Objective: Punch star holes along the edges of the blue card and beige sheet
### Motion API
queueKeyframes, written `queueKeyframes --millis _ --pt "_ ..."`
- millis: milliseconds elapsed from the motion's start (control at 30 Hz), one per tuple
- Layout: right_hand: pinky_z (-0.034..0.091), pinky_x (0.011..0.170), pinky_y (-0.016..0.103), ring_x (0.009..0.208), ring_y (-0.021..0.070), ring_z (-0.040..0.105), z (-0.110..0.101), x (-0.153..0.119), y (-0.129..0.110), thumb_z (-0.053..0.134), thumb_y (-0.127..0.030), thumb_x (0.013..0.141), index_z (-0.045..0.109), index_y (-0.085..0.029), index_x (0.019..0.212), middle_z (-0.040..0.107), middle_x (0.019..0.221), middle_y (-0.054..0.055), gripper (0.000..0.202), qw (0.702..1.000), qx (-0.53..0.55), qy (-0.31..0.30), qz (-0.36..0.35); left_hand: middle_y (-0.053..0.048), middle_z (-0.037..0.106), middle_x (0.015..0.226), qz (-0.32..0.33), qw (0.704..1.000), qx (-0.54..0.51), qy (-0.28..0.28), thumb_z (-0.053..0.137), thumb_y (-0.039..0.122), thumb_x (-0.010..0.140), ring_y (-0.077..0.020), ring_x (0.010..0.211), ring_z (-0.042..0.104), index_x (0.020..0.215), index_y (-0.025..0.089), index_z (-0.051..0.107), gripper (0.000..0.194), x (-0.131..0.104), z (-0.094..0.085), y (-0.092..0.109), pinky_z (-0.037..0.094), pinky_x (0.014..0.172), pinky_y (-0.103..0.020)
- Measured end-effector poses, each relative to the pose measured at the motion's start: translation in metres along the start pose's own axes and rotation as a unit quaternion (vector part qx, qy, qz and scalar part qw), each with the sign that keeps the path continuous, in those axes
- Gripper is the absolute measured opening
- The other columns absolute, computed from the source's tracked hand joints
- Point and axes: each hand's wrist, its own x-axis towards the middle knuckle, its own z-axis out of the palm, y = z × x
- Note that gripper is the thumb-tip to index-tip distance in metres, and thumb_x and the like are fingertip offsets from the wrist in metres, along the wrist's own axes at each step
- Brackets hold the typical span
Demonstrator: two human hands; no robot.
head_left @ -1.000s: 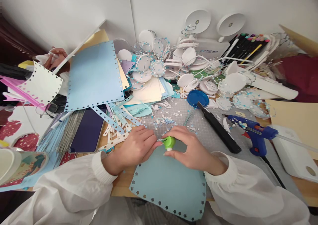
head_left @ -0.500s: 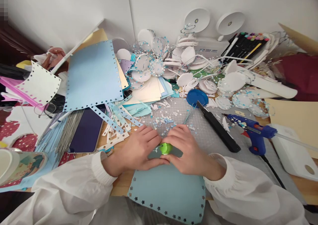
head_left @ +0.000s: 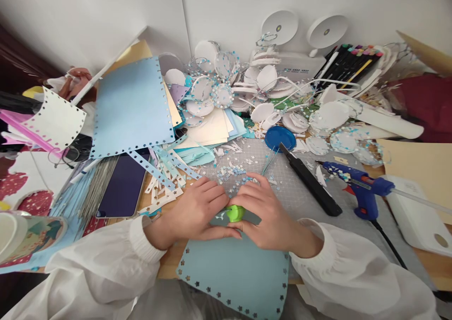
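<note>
A bright green craft punch [head_left: 235,212] sits between my hands at the far edge of a blue-green sheet of paper [head_left: 233,268]. My right hand [head_left: 263,214] is closed around the punch, thumb at its near side and index finger raised. My left hand [head_left: 201,209] is closed on the paper beside the punch, its fingers curled and its thumb stretched across the sheet. Flower-shaped holes run along the sheet's near edge and sides. The near part of the sheet hangs past the table edge. My fingers hide most of its far edge.
Punched confetti [head_left: 231,172] lies on the grey cutting mat [head_left: 303,193] beyond my hands. To the right are a black cutter knife [head_left: 310,181] and a blue glue gun [head_left: 363,188]. On the left lie paper strips [head_left: 162,197], a phone [head_left: 123,183] and a punched blue sheet [head_left: 132,103].
The blue-green sheet has shifted slightly left under my hands. My right index finger has lifted, and the punch has tilted a little. My left hand has barely moved.
</note>
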Motion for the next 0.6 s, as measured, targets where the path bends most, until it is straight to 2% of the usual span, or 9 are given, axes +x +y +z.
queueKeyframes --millis 67,167,233,467,600 --pt "0.029 0.103 0.047 0.073 0.0151 0.049 -0.0009 0.0000 0.0015 0.063 -0.020 0.078 0.056 -0.020 0.088 0.051 0.074 -0.002 0.012 1.000 0.003 -0.004 0.004 -0.002 0.050 0.064 0.006 1.000 0.025 0.000 0.035 0.064 0.090 -0.0164 0.062 0.042 0.071 0.016 0.053 0.055 0.0005 -0.0005 -0.0023 0.032 0.060 -0.031" --pt "0.028 0.103 0.048 0.076 0.0161 0.051 -0.0026 -0.0002 0.0042 0.066 -0.027 0.080 0.056 -0.021 0.093 0.053 0.077 -0.001 0.018 1.000 0.008 -0.019 0.013 -0.001 0.048 0.060 0.019 0.998 0.053 0.017 0.027 0.042 0.100 -0.0151 0.058 0.039 0.065 0.017 0.049 0.048 -0.0012 -0.0003 -0.0054 0.030 0.059 -0.031" --pt "0.028 0.102 0.048 0.078 0.0169 0.052 -0.0039 -0.0005 0.0059 0.068 -0.030 0.080 0.056 -0.021 0.096 0.055 0.079 0.000 0.022 0.999 0.014 -0.028 0.021 -0.001 0.046 0.057 0.024 0.997 0.067 0.033 0.028 0.033 0.101 -0.0149 0.056 0.037 0.063 0.017 0.048 0.045 -0.0030 0.0001 -0.0067 0.029 0.058 -0.031" --pt "0.032 0.095 0.046 0.079 0.0190 0.049 -0.0045 -0.0010 0.0075 0.065 -0.029 0.082 0.055 -0.021 0.093 0.055 0.079 0.001 0.017 0.999 0.005 -0.035 0.031 -0.001 0.045 0.055 0.030 0.995 0.082 0.049 0.032 0.033 0.100 -0.0148 0.054 0.036 0.060 0.017 0.048 0.046 -0.0051 0.0007 -0.0071 0.029 0.057 -0.031" --pt "0.034 0.088 0.043 0.078 0.0182 0.047 -0.0042 -0.0007 0.0068 0.063 -0.023 0.081 0.057 -0.018 0.088 0.054 0.076 0.001 0.011 0.999 -0.022 -0.040 0.026 -0.002 0.049 0.059 0.010 0.997 0.068 0.029 0.031 0.039 0.099 -0.0157 0.057 0.039 0.065 0.017 0.053 0.046 -0.0031 -0.0018 -0.0041 0.030 0.058 -0.031"
